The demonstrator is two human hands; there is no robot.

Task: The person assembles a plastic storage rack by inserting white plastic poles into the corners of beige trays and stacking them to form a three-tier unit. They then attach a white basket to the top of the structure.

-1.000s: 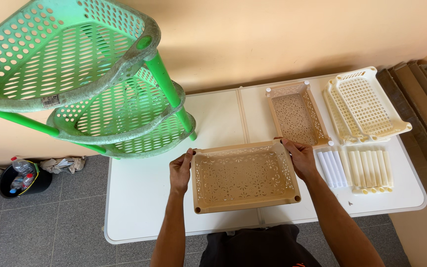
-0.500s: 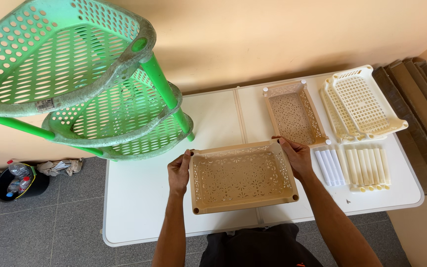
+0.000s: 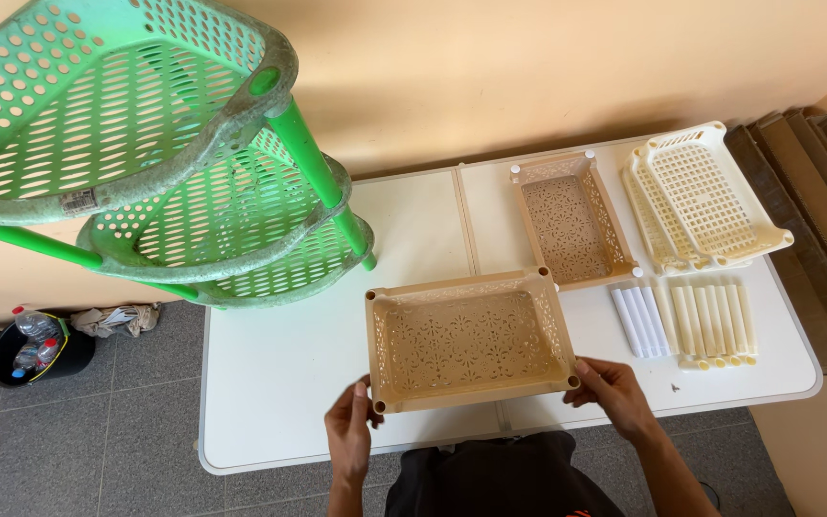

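Beige tray: rectangular, shallow, perforated flower-pattern base & walls, round sockets at the corners, open side up. Sits on the white table near the front edge, approx centre. Left hand closed on its near-left corner, thumb by the socket; right hand closed on the near-right corner, fingertips at the rim. Tray lies betw. both hands, its bulk beyond them. Behind-right: second beige tray, then cream trays stacked. White & cream tubes lie just right of the held tray. Green tiered rack at left.
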